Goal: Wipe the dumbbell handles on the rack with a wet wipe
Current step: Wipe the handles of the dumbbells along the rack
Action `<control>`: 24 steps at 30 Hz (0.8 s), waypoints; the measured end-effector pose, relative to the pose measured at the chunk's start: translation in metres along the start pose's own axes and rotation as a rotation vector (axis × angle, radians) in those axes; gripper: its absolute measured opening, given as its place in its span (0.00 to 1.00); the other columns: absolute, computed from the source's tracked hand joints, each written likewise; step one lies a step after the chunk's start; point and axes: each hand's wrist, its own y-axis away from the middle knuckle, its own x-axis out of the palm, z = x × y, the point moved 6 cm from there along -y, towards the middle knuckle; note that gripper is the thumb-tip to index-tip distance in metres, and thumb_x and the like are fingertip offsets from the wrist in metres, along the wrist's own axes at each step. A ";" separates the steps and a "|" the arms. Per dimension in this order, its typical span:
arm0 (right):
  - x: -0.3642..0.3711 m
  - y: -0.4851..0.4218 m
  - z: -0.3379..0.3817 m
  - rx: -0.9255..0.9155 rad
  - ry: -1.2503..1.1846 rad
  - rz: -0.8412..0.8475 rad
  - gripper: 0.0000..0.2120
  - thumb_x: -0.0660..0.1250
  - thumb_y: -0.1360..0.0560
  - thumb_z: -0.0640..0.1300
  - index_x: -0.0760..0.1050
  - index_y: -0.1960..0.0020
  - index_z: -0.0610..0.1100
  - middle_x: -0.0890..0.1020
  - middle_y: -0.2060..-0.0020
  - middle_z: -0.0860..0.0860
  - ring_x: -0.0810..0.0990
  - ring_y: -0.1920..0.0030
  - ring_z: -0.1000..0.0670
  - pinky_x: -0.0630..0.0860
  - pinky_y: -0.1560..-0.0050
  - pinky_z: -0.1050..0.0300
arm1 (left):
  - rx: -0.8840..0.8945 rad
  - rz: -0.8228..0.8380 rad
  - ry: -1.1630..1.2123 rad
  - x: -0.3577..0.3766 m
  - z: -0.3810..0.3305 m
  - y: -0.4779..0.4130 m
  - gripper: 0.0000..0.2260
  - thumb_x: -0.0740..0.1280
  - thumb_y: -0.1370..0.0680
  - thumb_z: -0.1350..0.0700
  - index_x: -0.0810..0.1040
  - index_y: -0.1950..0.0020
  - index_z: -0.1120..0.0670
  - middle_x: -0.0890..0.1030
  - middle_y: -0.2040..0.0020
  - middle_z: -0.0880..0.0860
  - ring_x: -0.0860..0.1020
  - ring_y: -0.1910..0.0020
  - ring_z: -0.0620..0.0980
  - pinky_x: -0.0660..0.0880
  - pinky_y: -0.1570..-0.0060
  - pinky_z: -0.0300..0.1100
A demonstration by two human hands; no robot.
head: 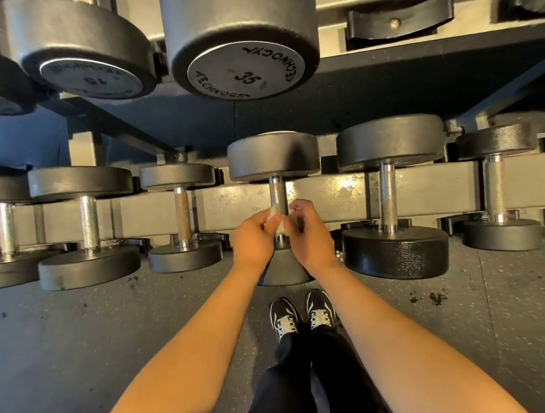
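A black dumbbell with a knurled steel handle (pixel 278 195) lies in the lower rack row, straight ahead. A small white wet wipe (pixel 276 220) is wrapped at the near end of that handle. My left hand (pixel 254 237) and my right hand (pixel 307 232) both pinch the wipe, one on each side of the handle. Most of the wipe is hidden between my fingers. Several other dumbbells lie in the same row: one with a brownish handle (pixel 182 215) to the left, one with a steel handle (pixel 388 196) to the right.
The grey rack beam (pixel 338 191) runs behind the handles. An upper shelf carries bigger dumbbells, one marked 35 (pixel 245 69), overhanging the lower row. My shoes (pixel 303 312) stand on speckled rubber floor (pixel 68 337) in front of the rack.
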 end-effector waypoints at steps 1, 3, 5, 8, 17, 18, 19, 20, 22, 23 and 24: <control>0.001 0.000 0.002 -0.019 0.019 0.024 0.11 0.63 0.18 0.52 0.67 0.37 0.56 0.80 0.48 0.54 0.80 0.55 0.51 0.77 0.54 0.51 | 0.050 0.023 0.008 0.004 -0.005 0.002 0.11 0.64 0.16 0.50 0.84 0.42 0.50 0.82 0.60 0.49 0.76 0.62 0.44 0.73 0.60 0.42; 0.003 -0.004 0.004 -0.055 -0.003 0.059 0.10 0.63 0.18 0.50 0.69 0.37 0.55 0.80 0.46 0.53 0.80 0.54 0.52 0.78 0.53 0.52 | 0.084 0.087 0.009 0.009 -0.009 0.000 0.13 0.60 0.15 0.49 0.80 0.33 0.46 0.85 0.46 0.50 0.80 0.51 0.45 0.77 0.51 0.43; 0.003 -0.013 0.007 -0.086 -0.058 0.077 0.06 0.65 0.19 0.43 0.77 0.42 0.48 0.82 0.46 0.51 0.80 0.50 0.53 0.78 0.47 0.58 | 0.099 0.123 0.051 0.008 -0.008 0.000 0.15 0.59 0.15 0.50 0.75 0.28 0.44 0.81 0.37 0.47 0.78 0.40 0.44 0.74 0.43 0.38; -0.006 -0.030 0.017 -0.060 -0.085 -0.058 0.09 0.66 0.19 0.40 0.82 0.42 0.44 0.83 0.44 0.50 0.78 0.47 0.57 0.71 0.48 0.75 | 0.030 0.073 0.101 -0.003 0.006 0.005 0.17 0.60 0.15 0.53 0.72 0.26 0.46 0.81 0.39 0.44 0.77 0.42 0.41 0.70 0.47 0.28; 0.020 -0.069 0.024 0.222 -0.047 -0.007 0.15 0.57 0.15 0.43 0.74 0.31 0.41 0.78 0.35 0.43 0.76 0.34 0.43 0.73 0.36 0.53 | -0.182 -0.011 0.071 -0.002 0.029 0.006 0.19 0.54 0.17 0.55 0.81 0.36 0.44 0.84 0.44 0.44 0.78 0.43 0.47 0.73 0.44 0.41; 0.021 -0.067 0.023 0.211 0.041 0.018 0.14 0.57 0.15 0.41 0.75 0.34 0.40 0.79 0.38 0.42 0.77 0.36 0.43 0.73 0.38 0.53 | -0.184 -0.007 0.065 -0.002 0.030 0.006 0.19 0.53 0.17 0.54 0.82 0.37 0.44 0.84 0.45 0.44 0.78 0.43 0.47 0.74 0.41 0.43; 0.021 -0.065 0.019 0.206 0.141 0.047 0.13 0.57 0.16 0.40 0.76 0.37 0.39 0.80 0.40 0.42 0.78 0.38 0.43 0.74 0.40 0.53 | -0.181 -0.001 0.061 -0.002 0.030 0.007 0.20 0.53 0.17 0.53 0.82 0.37 0.44 0.84 0.45 0.44 0.78 0.43 0.47 0.74 0.39 0.45; 0.021 -0.061 0.014 0.211 0.239 0.086 0.12 0.58 0.16 0.40 0.76 0.39 0.38 0.80 0.41 0.42 0.78 0.40 0.43 0.75 0.41 0.53 | -0.175 0.002 0.060 -0.002 0.029 0.007 0.21 0.52 0.19 0.51 0.82 0.37 0.44 0.84 0.45 0.44 0.79 0.42 0.48 0.74 0.38 0.46; 0.024 -0.055 0.002 0.236 0.387 0.170 0.11 0.58 0.17 0.40 0.76 0.40 0.38 0.80 0.42 0.42 0.78 0.41 0.43 0.75 0.42 0.53 | -0.166 0.001 0.062 -0.003 0.029 0.006 0.24 0.50 0.23 0.48 0.83 0.38 0.43 0.84 0.43 0.46 0.79 0.42 0.49 0.75 0.37 0.49; 0.026 -0.053 -0.004 0.246 0.474 0.216 0.11 0.59 0.17 0.40 0.76 0.39 0.38 0.79 0.41 0.42 0.77 0.41 0.43 0.74 0.41 0.53 | -0.169 -0.001 0.062 -0.003 0.029 0.006 0.25 0.50 0.24 0.47 0.83 0.39 0.42 0.84 0.43 0.46 0.79 0.41 0.50 0.75 0.37 0.50; 0.027 -0.051 -0.007 0.252 0.580 0.268 0.12 0.59 0.18 0.40 0.74 0.37 0.39 0.77 0.39 0.42 0.75 0.39 0.42 0.72 0.40 0.52 | -0.170 -0.003 0.062 -0.003 0.030 0.006 0.25 0.49 0.24 0.47 0.83 0.39 0.42 0.84 0.42 0.46 0.79 0.40 0.50 0.75 0.36 0.51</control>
